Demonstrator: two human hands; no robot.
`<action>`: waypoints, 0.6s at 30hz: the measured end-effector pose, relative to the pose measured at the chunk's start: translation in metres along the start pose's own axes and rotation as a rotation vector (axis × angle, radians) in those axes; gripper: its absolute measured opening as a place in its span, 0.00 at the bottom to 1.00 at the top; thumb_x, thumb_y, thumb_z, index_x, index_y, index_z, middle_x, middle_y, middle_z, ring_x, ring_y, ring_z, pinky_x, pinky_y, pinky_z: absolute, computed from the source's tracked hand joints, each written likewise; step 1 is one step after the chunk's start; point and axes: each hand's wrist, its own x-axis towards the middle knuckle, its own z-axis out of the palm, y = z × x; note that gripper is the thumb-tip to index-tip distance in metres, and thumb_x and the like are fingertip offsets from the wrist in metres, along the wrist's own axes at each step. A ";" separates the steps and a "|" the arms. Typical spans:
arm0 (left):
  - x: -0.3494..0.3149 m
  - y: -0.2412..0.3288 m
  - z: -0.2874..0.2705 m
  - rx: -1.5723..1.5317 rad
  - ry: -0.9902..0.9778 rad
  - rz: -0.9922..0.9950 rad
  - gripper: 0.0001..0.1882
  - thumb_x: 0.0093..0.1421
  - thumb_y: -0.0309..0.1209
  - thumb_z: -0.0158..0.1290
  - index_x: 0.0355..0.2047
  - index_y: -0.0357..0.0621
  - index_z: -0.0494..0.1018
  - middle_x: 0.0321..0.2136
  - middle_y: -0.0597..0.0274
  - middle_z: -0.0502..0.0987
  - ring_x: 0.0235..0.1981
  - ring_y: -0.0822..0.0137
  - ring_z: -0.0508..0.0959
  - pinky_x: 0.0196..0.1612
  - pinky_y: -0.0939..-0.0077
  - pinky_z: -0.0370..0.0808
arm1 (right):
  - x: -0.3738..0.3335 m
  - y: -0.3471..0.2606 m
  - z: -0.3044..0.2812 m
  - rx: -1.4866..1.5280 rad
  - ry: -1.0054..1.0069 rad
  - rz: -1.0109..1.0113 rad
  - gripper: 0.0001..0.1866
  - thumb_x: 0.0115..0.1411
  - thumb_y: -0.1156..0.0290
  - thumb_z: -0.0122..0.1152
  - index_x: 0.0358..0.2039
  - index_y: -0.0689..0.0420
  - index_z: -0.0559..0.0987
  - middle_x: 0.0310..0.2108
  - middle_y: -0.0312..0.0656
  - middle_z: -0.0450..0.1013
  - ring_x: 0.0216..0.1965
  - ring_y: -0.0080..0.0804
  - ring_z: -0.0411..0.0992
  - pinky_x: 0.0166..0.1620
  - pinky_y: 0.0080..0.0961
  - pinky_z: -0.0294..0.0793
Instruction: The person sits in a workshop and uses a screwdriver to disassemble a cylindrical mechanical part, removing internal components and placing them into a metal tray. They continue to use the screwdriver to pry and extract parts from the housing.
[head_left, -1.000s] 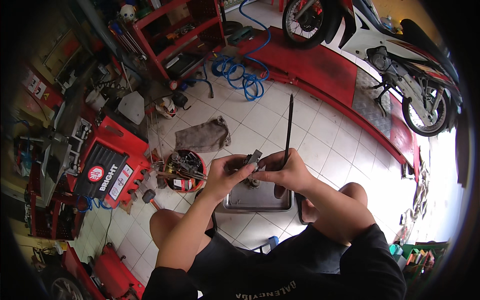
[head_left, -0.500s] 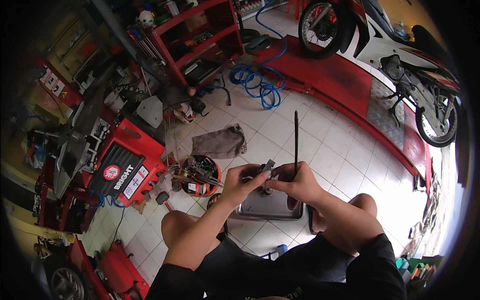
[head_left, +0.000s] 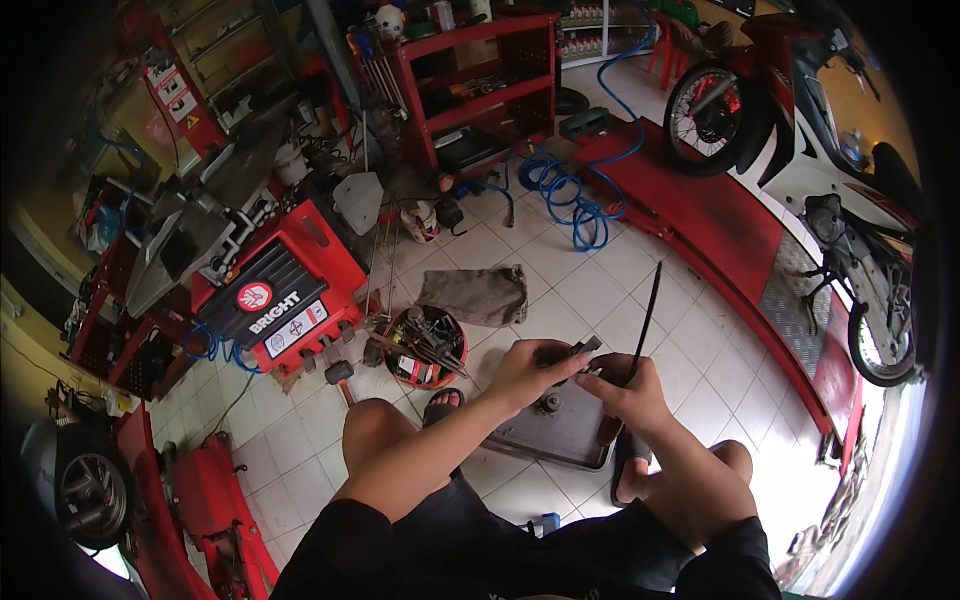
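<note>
My left hand (head_left: 532, 376) is closed around a small grey metal part (head_left: 588, 346), whose end sticks out past the fingers. Close beside it, my right hand (head_left: 636, 398) grips a long screwdriver (head_left: 650, 310). Its thin dark shaft points up and away, and its brown handle comes out below the palm. The right fingertips also meet near the metal part; what they pinch is too small to make out. Beneath both hands lies a shallow metal tray (head_left: 540, 447) on the floor between my feet. A round metal part (head_left: 549, 403) rests in it.
Left of the tray are a round red tub (head_left: 462, 352) full of tools and a hammer (head_left: 340, 374). A grey rag (head_left: 474, 296) lies beyond. Farther off stand a red machine (head_left: 290, 300), a red tool cart (head_left: 480, 100), a coiled blue hose (head_left: 590, 215) and a motorcycle (head_left: 830, 160) on a red platform (head_left: 690, 190).
My view has swung, so the surroundings sit farther right in the picture. The screwdriver shaft has tipped from upright to leaning right. The round part in the tray shows more clearly below my hands.
</note>
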 end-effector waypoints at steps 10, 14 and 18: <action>-0.004 0.011 0.007 -0.011 0.015 -0.019 0.25 0.57 0.44 0.69 0.43 0.33 0.80 0.37 0.60 0.82 0.40 0.74 0.78 0.46 0.79 0.74 | -0.004 0.003 -0.003 -0.047 0.031 -0.042 0.26 0.59 0.64 0.71 0.45 0.76 0.77 0.25 0.43 0.77 0.12 0.29 0.73 0.11 0.24 0.70; -0.001 0.005 0.004 0.046 0.003 -0.006 0.24 0.58 0.43 0.67 0.43 0.32 0.81 0.35 0.63 0.82 0.37 0.77 0.77 0.43 0.80 0.72 | -0.006 -0.008 0.000 -0.014 0.020 0.047 0.25 0.59 0.64 0.71 0.45 0.75 0.77 0.24 0.42 0.76 0.12 0.28 0.72 0.12 0.24 0.70; -0.001 0.001 0.008 0.029 0.030 -0.008 0.24 0.59 0.43 0.67 0.42 0.32 0.81 0.34 0.63 0.82 0.36 0.76 0.77 0.41 0.80 0.72 | -0.002 0.004 -0.004 0.014 0.008 -0.002 0.23 0.60 0.64 0.71 0.43 0.73 0.78 0.23 0.41 0.77 0.12 0.27 0.73 0.12 0.24 0.69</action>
